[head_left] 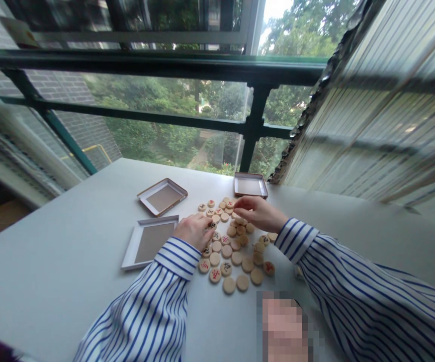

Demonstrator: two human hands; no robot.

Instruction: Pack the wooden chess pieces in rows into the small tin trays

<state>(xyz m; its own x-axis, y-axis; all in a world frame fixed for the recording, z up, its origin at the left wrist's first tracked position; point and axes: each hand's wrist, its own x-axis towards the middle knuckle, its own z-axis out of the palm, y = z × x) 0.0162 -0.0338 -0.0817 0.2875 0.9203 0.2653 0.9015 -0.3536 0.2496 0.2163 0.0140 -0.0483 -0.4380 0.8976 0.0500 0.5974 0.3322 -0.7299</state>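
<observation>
Find round pieces [236, 258] around frame centre; likely light, hard; pinch by rim. Note left hand [193, 230], fingers loosely curled, right hand [258, 212] with fingertips nearly together; can't tell whether holding any.

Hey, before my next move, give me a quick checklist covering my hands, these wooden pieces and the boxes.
1. Round, pale wooden pieces back from the far edge of the white table: ok.
2. Every piece showing its character: not ok; some show red or black characters, many show blank faces.
3. All three shallow, rectangular boxes with grey-brown floors open side up: ok.
4. Left hand gripping a piece: cannot tell; its fingers are at the pieces, but the contact is unclear.
5. Right hand gripping a piece: cannot tell; its fingers reach among the farther pieces.
</observation>
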